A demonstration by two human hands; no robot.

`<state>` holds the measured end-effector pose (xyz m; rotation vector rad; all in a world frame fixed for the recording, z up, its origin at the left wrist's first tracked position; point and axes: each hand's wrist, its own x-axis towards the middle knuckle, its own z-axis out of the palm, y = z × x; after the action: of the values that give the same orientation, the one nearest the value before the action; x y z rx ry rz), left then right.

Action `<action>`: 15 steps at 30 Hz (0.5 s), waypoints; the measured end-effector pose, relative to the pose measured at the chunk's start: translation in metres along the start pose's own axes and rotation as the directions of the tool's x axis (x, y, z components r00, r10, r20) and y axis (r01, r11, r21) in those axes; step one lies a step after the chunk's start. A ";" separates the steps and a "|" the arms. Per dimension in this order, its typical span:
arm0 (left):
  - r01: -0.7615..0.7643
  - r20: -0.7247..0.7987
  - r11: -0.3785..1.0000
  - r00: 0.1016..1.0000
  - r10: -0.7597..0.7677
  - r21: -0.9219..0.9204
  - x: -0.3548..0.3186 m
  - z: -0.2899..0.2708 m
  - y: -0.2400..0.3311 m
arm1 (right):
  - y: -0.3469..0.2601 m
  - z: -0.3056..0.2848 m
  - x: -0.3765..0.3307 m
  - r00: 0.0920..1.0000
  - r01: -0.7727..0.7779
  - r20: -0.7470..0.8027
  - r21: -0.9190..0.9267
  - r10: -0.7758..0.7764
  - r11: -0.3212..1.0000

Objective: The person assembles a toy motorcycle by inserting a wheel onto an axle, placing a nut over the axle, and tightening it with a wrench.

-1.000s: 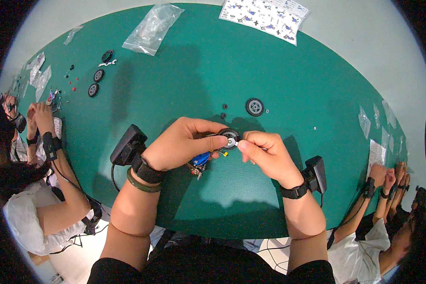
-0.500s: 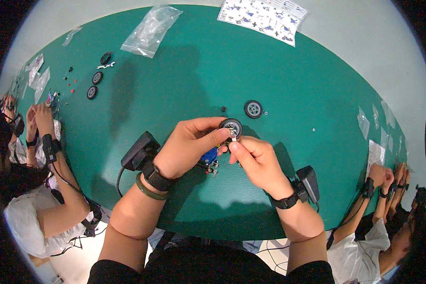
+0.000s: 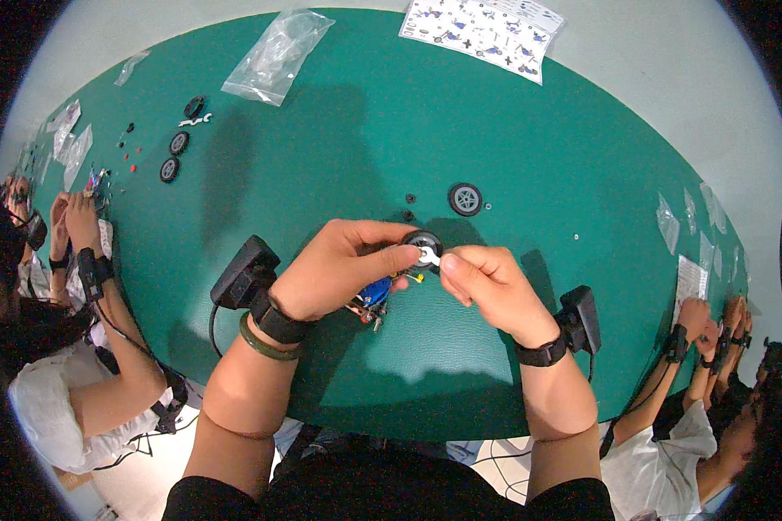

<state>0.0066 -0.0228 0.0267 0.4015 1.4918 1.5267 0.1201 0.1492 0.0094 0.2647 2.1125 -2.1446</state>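
My left hand (image 3: pixel 343 265) is closed around a small toy vehicle assembly, its thumb pressed near the hub of a black-tyred wheel (image 3: pixel 420 237). The assembly's blue body (image 3: pixel 374 292), with small metal and yellow bits, shows below that hand; the rest is hidden by the fingers. Between thumb and fingers my right hand (image 3: pixel 488 280) pinches the end of a small white wrench (image 3: pixel 432 257). The wrench's head lies against the wheel's hub. A loose wheel (image 3: pixel 466 200) with a grey rim lies just beyond my hands, a tiny nut (image 3: pixel 488 207) beside it.
Two small black pieces (image 3: pixel 409 207) lie beyond the held wheel. Another nut (image 3: pixel 576 237) sits farther right. A clear plastic bag (image 3: pixel 278 56) and an instruction sheet (image 3: pixel 485 35) are at the far edge. Co-workers' hands (image 3: pixel 80 217) and parts, including wheels (image 3: pixel 179 142), occupy the left side.
My right hand has shifted right and slightly down, and the wrench has swung from pointing toward me to pointing right. The wheel has tilted. A small black piece beyond it has come into view.
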 end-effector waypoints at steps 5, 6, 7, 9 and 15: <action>0.013 0.097 0.994 0.995 -0.024 0.109 0.001 -0.002 0.000 | 0.000 -0.006 0.000 0.998 -0.028 0.052 -0.008 0.028 1.000; 0.013 0.095 0.994 0.995 -0.024 0.110 0.000 -0.002 0.001 | -0.002 -0.006 0.000 0.999 -0.036 0.032 0.006 0.036 0.999; 0.012 0.106 0.993 0.994 -0.025 0.121 -0.001 -0.003 0.001 | -0.003 -0.007 0.000 0.999 -0.044 0.011 0.020 0.044 0.999; 0.012 0.115 0.991 0.993 -0.027 0.132 -0.002 -0.003 0.002 | -0.004 -0.009 0.000 0.998 -0.057 0.040 0.023 0.056 0.998; -0.005 0.130 0.994 0.991 -0.010 0.111 -0.002 -0.003 0.001 | -0.002 -0.008 0.001 0.999 -0.003 0.039 0.044 0.001 0.999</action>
<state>0.0049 -0.0258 0.0273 0.5542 1.4777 1.3917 0.1194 0.1574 0.0111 0.2268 2.0450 -2.1789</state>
